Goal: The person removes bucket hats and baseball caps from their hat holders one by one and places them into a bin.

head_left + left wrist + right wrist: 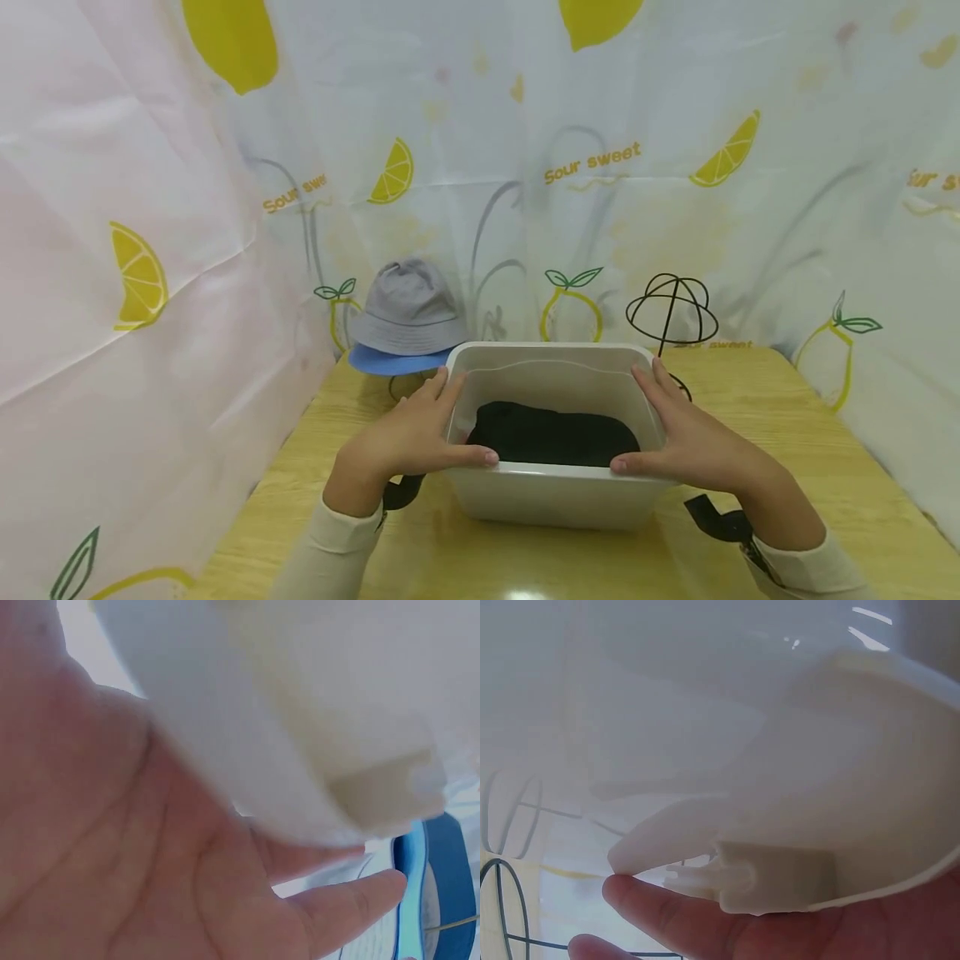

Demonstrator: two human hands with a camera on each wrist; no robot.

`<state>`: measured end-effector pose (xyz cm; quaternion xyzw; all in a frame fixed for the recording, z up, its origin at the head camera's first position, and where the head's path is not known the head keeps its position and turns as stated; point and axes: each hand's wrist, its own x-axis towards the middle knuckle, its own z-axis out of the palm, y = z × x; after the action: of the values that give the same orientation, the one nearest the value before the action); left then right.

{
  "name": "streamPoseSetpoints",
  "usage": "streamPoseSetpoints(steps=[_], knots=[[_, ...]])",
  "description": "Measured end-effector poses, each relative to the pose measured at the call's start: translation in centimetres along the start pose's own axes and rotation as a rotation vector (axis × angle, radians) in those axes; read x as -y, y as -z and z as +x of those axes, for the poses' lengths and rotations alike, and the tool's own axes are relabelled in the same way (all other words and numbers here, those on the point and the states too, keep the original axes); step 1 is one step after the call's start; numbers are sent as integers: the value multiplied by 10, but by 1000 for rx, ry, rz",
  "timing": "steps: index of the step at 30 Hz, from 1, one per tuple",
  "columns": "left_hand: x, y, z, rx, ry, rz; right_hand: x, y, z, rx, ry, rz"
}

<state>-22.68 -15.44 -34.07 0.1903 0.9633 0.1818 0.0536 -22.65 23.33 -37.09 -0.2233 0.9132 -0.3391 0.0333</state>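
Observation:
A white plastic storage bin (pixel 555 498) stands on the table in front of me, with a folded black cloth item (pixel 553 435) inside. My left hand (pixel 420 429) holds its left corner, the thumb lying over the front rim and the fingers spread along the side. At the opposite corner my right hand (pixel 686 437) grips in the same way. The left wrist view shows the palm (pixel 150 847) up against the bin's rim. Seen from the right wrist, fingers (pixel 697 922) lie right along the underside of the rim, beside a small moulded bracket (pixel 776 877).
Behind the bin on the left, a grey bucket hat (pixel 411 308) sits over a blue hat brim (pixel 393 361) on a stand. A bare black wire hat stand (pixel 672 308) is at the back right. Lemon-print curtains (pixel 465 100) enclose the wooden table (pixel 757 417).

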Motion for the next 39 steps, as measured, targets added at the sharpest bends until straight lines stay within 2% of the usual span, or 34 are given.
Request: streamPoseSetpoints(steps=[3, 5, 9, 12, 15, 20, 30, 34, 39], knots=[[7, 6, 6, -22, -25, 10, -1, 1, -1, -9, 8, -7], [14, 11, 14, -68, -56, 4, -2, 0, 0, -13, 11, -5], [32, 26, 36, -164, -56, 18, -4, -3, 1, -6, -4, 5], [41, 44, 51, -240, -37, 78, -2, -3, 1, -10, -7, 3], [49, 57, 65, -309, -45, 127, -1, -2, 0, -16, -4, 0], [58, 69, 78, -318, -14, 190, 0, -1, -2, -12, 3, 9], [74, 82, 104, -344, 62, 337, -3, -2, -1, -3, -3, 2], [81, 88, 115, -337, 114, 355, -2, -2, 0, -3, -3, 1], [85, 97, 124, -354, 131, 355, -1, -3, -1, -6, -7, -3]])
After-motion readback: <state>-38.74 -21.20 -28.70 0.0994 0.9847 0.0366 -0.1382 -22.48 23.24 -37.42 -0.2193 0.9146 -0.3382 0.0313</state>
